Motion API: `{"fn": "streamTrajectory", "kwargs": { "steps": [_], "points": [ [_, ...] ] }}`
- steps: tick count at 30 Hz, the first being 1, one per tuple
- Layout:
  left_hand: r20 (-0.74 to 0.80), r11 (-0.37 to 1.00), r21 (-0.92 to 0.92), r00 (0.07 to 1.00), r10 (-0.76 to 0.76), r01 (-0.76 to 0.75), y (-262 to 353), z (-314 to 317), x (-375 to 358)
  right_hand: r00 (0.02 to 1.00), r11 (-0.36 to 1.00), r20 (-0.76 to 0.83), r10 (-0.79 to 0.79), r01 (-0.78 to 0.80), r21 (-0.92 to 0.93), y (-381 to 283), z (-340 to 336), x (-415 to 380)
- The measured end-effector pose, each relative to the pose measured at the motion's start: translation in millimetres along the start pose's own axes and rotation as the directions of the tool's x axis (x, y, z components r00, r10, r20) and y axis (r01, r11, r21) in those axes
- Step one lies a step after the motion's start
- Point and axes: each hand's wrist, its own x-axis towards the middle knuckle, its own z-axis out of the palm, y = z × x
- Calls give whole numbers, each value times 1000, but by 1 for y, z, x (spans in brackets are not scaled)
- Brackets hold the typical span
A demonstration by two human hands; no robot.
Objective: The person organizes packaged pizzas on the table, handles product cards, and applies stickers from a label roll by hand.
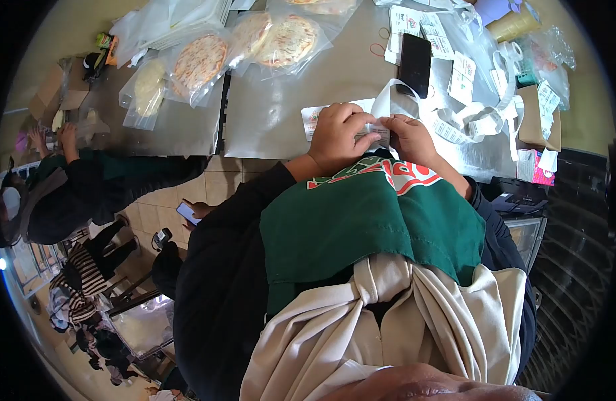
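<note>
Both hands meet at the near edge of a steel table. My left hand has its fingers bent and pinched on the white label strip, over a printed label card. Close beside it on the right, my right hand holds the same strip between thumb and curled fingers. From there the strip loops up and trails right into a loose coil of labels. A black phone lies just beyond the hands.
Bagged pizzas lie at the back left beside a white basket. Label sheets and an open cardboard box are at the right. Another person's hands are at the far left; a further hand holds a phone.
</note>
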Motion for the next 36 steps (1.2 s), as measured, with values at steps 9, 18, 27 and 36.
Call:
{"fn": "streamTrajectory", "kwargs": {
  "steps": [9, 18, 27, 36],
  "points": [
    [55, 997, 80, 998, 15, -20, -5, 12, -3, 996, 997, -35, 76, -75, 28, 11, -10, 5],
    [13, 990, 96, 995, 103, -104, -2, 18, 1, 967, 979, -175, 187, -168, 117, 5, -3, -5],
    [17, 997, 37, 997, 70, -71, -13, 19, 1, 975, 994, -217, 51, -70, -79, 3, -9, -2],
    [6, 982, 91, 987, 163, -163, -9, 18, 4, 965, 990, -225, 132, -140, -19, 4, -7, 1]
  ]
}}
